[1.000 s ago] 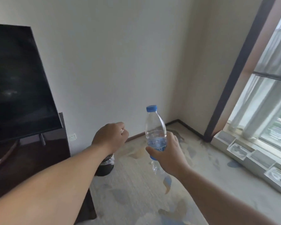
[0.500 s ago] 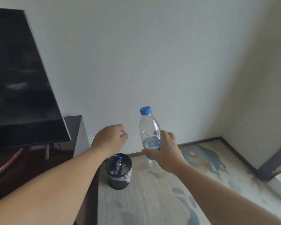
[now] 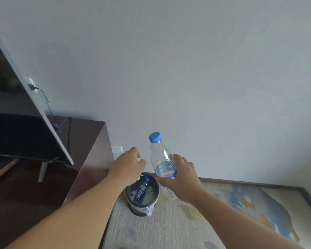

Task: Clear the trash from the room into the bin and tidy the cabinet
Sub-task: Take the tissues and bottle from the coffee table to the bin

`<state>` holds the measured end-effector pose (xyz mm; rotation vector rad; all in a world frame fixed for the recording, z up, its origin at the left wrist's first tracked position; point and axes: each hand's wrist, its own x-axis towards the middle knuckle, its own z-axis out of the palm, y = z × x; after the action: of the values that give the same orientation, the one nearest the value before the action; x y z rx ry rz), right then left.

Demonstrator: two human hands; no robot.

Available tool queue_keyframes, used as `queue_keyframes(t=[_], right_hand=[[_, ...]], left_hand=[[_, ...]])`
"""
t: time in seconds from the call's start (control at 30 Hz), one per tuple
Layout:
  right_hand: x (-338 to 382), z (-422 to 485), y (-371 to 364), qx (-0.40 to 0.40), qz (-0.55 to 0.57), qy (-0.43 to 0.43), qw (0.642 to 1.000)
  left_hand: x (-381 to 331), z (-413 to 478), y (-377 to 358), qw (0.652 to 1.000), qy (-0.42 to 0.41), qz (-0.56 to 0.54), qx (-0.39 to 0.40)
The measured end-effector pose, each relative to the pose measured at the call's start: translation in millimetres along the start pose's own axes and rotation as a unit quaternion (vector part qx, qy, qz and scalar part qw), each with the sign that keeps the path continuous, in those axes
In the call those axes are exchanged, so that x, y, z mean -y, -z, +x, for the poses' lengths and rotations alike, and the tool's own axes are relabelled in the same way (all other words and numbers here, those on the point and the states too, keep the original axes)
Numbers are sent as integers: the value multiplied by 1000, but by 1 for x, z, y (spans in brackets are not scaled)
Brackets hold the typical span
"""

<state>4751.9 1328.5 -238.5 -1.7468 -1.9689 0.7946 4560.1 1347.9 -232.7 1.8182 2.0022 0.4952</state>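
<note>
Since half a second ago I am standing closer to the bin (image 3: 136, 210). It is now sitting right under my two hands instead of below and ahead of them, and the end of the cabinet (image 3: 92, 144) is filling more of the left of the view.

My right hand (image 3: 182, 180) is gripping the clear water bottle (image 3: 161, 157) round its lower half, thumb on the near side and fingers wrapped round the far side. The bottle is hanging nearly upright in the air, its blue cap (image 3: 155, 137) on top and a little water sitting at the level of my fingers. Its base is hovering just right of the bin's rim, over the patterned carpet (image 3: 160, 230).

My left hand (image 3: 126, 168) is curling into a loose fist above the bin's back-left rim, pinching a white scrap (image 3: 139, 159) that is peeping out between thumb and fingers; I cannot tell what it is. My hands are staying near each other without touching.

The bin is small, dark and round, with a clear liner bag (image 3: 148, 211) folded over its rim, and it is standing on the carpet just beside the cabinet's end. Inside it a blue-labelled bottle (image 3: 141, 192) is lying tilted among pale crumpled rubbish. A television (image 3: 22, 133) is standing on the cabinet's top surface, and a white wall socket (image 3: 116, 150) is showing just behind my left hand.
</note>
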Motion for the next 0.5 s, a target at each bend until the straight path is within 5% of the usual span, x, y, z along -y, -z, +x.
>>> queue_keyframes(t=[0.5], right_hand=[[-128, 183, -148, 121, 39, -67, 990]], left_hand=[[105, 132, -190, 958, 246, -138, 42]])
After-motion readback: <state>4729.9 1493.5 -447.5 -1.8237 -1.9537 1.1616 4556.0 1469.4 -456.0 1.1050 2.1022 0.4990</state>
